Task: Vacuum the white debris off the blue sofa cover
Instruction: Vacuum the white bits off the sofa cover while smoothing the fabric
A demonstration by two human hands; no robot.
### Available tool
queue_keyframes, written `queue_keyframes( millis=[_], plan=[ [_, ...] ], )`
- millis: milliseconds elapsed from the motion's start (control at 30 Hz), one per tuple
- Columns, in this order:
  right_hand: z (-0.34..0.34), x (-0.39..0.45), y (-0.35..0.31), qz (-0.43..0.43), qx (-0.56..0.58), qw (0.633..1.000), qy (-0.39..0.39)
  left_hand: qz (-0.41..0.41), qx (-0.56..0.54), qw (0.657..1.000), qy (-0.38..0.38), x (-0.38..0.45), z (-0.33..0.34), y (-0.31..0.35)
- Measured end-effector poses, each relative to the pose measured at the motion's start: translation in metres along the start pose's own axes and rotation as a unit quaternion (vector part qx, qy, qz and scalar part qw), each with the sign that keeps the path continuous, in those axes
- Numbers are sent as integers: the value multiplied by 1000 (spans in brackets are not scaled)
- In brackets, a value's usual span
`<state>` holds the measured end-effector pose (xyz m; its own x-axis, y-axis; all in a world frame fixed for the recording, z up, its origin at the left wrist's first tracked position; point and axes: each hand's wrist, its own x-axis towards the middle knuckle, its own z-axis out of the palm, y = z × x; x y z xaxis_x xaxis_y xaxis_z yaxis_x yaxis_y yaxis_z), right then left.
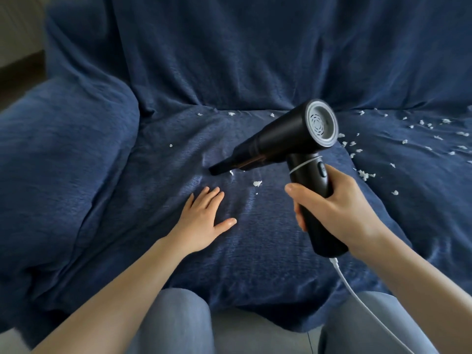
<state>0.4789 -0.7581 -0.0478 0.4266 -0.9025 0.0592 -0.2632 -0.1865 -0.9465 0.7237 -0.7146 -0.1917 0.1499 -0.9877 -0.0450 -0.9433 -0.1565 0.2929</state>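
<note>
- Your right hand (339, 213) is clenched around the grip of one black handheld vacuum (288, 139), fingers (296, 192) wrapped over the front of the handle.
- The vacuum's barrel runs on a slant, its long axis going from the grilled rear end at upper right down to the narrow nozzle (222, 168) at lower left; the nozzle tip points left and down, touching or just above the blue sofa cover (178, 72).
- One white cord (357, 292) leaves the bottom of the handle and trails down between your knees.
- Your left hand (204, 218) lies flat and released on the seat, palm down, holding nothing, just near the nozzle.
- Two white debris bits (257, 183) lie right by the nozzle; about four more sit along the back crease, and dozens are scattered on the seat to the right, too many to count exactly.
</note>
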Motion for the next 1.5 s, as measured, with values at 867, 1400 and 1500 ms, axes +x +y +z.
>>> queue_keyframes(
  millis=[867,1400,1500],
  plan=[
    [-52,-36,-11,1,-26,999,43,-43,37,998,6,-2,-1,18],
    [-75,-76,-4,33,-24,997,66,-72,78,994,15,-7,3,36],
    [-73,-69,-1,29,-25,997,69,-70,74,995,23,-7,3,37]
  ],
)
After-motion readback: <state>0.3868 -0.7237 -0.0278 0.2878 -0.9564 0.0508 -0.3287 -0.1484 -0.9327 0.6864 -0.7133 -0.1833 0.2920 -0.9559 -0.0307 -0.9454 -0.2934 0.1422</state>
